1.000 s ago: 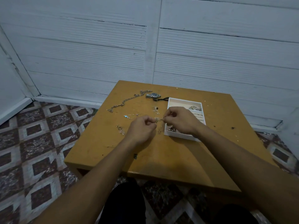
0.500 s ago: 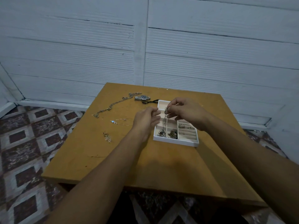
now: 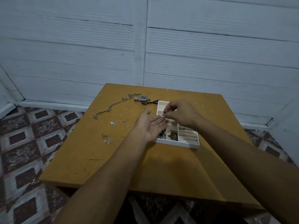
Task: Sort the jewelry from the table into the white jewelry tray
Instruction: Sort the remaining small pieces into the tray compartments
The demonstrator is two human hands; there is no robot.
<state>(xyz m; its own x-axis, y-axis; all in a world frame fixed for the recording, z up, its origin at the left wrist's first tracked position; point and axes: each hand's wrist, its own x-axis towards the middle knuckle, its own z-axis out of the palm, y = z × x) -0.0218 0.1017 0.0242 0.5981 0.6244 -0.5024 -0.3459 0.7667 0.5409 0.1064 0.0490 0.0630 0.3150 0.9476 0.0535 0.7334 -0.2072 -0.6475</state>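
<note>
The white jewelry tray [image 3: 191, 145] sits on the wooden table, right of centre, with small pieces in its near compartments. My right hand [image 3: 181, 113] hovers over the tray and pinches a small silver piece [image 3: 163, 116] between fingertips. My left hand [image 3: 149, 125] is held palm up, fingers spread, just under that piece at the tray's left edge. Loose on the table lie a long chain necklace [image 3: 113, 106], a wristwatch [image 3: 142, 98], a thin chain with a blue stone [image 3: 118, 124] and a small earring cluster [image 3: 106, 139].
A dark cord [image 3: 149, 102] lies between the watch and the tray's far corner. The wooden table [image 3: 113, 159] stands on a patterned tile floor against a white slatted wall. My forearms cross the table's near half.
My hands rose from the table left of the tray to above the tray. My left hand opened, palm up, while my right kept its pinch on the small piece.
</note>
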